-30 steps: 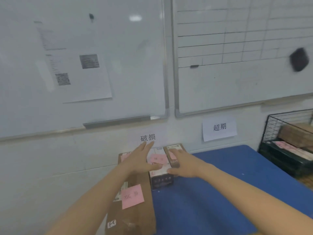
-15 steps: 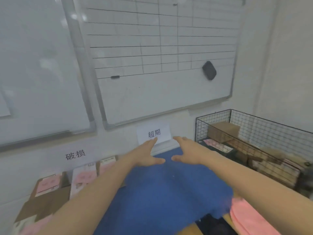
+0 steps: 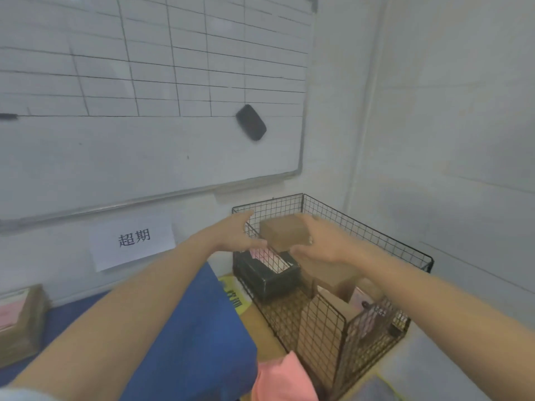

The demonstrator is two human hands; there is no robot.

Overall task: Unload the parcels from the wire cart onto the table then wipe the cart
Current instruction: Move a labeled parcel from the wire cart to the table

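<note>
A black wire cart (image 3: 373,235) stands in the corner to the right of the blue table (image 3: 185,337). Inside it lie several parcels: a small brown box (image 3: 285,233) on top at the back, a black box (image 3: 266,274) with a pink label, and more cardboard boxes (image 3: 333,276) lower down. My left hand (image 3: 234,235) and my right hand (image 3: 321,241) reach out over the cart, fingers spread and relaxed, one on each side of the small brown box. Neither hand holds anything.
A brown parcel with a pink label (image 3: 17,319) sits on the table at the far left. A whiteboard (image 3: 150,125) with a black eraser (image 3: 250,122) hangs above, with a paper sign (image 3: 133,241) beneath it. A pink cloth (image 3: 283,377) lies by the cart's near corner.
My view swung right from the parcels on the table to the wire cart. Both hands left the table and now reach over the cart around the small brown box.
</note>
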